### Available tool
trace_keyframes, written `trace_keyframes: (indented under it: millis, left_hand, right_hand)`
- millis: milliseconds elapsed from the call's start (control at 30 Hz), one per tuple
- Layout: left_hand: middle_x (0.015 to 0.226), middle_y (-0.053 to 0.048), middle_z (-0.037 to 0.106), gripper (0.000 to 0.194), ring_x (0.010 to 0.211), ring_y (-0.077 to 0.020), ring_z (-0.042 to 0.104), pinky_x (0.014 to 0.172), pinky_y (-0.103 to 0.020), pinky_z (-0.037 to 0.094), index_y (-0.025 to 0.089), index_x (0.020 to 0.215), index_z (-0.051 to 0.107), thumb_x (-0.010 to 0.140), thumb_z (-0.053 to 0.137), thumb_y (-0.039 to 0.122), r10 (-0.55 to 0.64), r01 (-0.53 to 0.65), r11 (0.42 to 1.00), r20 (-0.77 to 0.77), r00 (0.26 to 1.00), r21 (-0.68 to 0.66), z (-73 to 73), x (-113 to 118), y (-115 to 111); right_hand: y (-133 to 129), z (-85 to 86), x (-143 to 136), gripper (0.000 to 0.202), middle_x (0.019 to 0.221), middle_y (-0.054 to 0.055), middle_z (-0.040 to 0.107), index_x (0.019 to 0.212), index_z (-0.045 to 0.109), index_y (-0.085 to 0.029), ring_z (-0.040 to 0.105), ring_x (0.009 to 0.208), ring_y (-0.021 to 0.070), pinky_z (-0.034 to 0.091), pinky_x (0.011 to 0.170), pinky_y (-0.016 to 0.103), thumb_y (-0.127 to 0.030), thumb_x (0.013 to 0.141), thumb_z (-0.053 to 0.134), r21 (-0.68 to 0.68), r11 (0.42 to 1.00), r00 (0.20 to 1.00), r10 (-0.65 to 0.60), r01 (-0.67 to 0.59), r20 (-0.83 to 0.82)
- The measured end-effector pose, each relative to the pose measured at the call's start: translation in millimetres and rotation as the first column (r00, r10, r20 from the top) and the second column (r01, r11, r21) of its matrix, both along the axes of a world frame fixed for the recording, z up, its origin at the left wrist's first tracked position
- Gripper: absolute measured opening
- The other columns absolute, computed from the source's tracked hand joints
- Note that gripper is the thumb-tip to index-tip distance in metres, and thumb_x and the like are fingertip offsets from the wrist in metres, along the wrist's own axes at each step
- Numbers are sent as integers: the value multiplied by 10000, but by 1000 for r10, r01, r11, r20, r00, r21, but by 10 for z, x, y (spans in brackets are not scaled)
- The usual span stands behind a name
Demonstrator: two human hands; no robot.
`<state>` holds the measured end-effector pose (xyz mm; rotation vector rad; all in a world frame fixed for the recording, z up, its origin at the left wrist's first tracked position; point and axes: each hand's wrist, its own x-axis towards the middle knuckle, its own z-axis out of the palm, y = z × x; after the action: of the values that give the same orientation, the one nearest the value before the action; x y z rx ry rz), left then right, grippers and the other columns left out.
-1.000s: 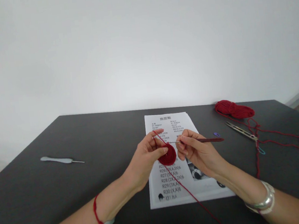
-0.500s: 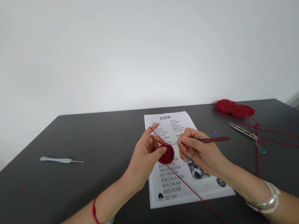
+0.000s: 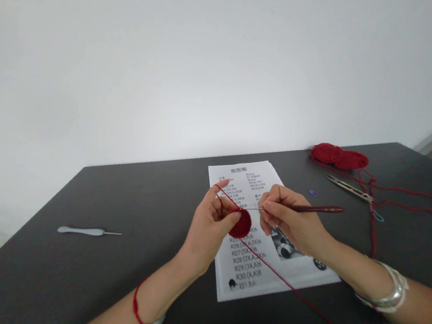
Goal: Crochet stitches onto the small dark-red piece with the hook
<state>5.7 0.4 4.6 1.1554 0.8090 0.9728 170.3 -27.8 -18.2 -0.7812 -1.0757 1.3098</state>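
The left hand [image 3: 210, 227] pinches the upper left edge of a red crocheted disc [image 3: 242, 225] between thumb and fingers, its index finger raised with yarn looped over it — likely to tension the strand. The right hand [image 3: 294, 225] grips a crochet hook [image 3: 318, 208] much like a pen, fingertips near the metal shaft, presumably for fine control; the shaft reaches the disc's top edge, though the tip is too small to make out. Below the disc, a red strand [image 3: 269, 266] slants toward the near table edge. Both hands are above a printed sheet [image 3: 266, 244] — within easy sight, it seems, for reading. Right of it lie a purple marker [image 3: 312, 192], scissors [image 3: 347, 187] and a yarn skein [image 3: 339, 157]; a grey-handled hook [image 3: 81, 231] rests well apart, left, on the dark table [image 3: 134, 197].
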Motion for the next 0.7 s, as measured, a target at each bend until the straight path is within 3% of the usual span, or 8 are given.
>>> trace_keyframes:
  millis: [200, 500, 700]
  left_hand:
    - [684, 48, 578, 580, 659, -121, 540, 672, -269, 407, 164, 1224, 468, 675, 642, 97, 13, -13, 1000, -14, 1000, 1, -9, 5, -8]
    - [641, 69, 524, 536, 621, -119, 501, 661, -276, 413, 150, 1199, 460, 693, 630, 114, 62, -36, 987, -161, 985, 159, -21, 9, 19]
    - [663, 58, 554, 571, 621, -112, 516, 630, -260, 399, 176, 1216, 466, 677, 643, 111, -7, 8, 1000, -58, 998, 20, -12, 28, 6]
  right_hand:
    - [25, 10, 40, 185, 533, -57, 522, 664, 525, -203, 479, 443, 101, 369, 439, 238, -237, 788, 658, -2, 1000, 1000, -1, 1, 17]
    - [-40, -17, 78, 171, 545, -53, 497, 677, 524, -215, 431, 478, 106, 325, 464, 244, -205, 830, 600, 154, 982, 913, -159, 107, 376]
    - [-65, -10, 57, 101, 643, -25, 552, 785, 588, -225, 487, 574, 128, 366, 525, 257, -276, 868, 564, 226, 951, 827, -298, 212, 477]
